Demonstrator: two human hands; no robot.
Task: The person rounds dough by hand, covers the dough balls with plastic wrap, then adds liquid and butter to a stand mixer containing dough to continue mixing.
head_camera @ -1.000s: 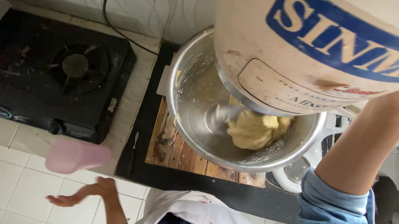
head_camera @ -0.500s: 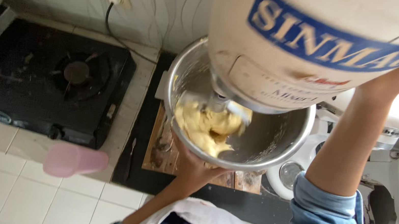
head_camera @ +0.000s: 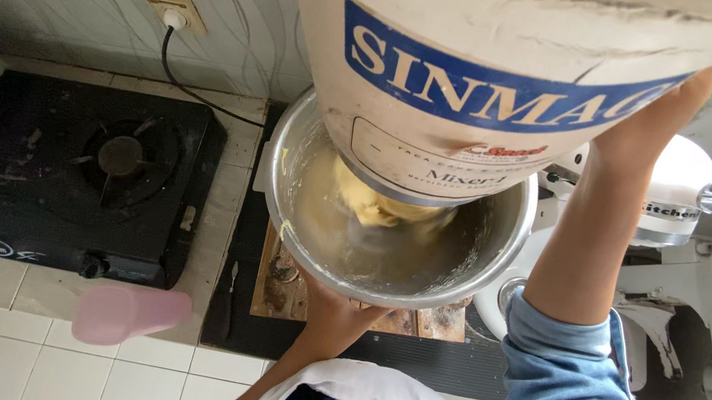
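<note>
The left hand (head_camera: pixel 333 302) pressed up under the steel mixing bowl (head_camera: pixel 286 172) (fingers hidden, grip unclear), yellow dough (head_camera: pixel 365 203) blurred inside it, while the right hand, out of sight, reached behind the cream mixer head (head_camera: pixel 503 54).

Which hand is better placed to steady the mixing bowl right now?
Left. The left hand is already under the steel bowl at its near rim, while the right arm reaches up beside the mixer head, its hand hidden.
</note>
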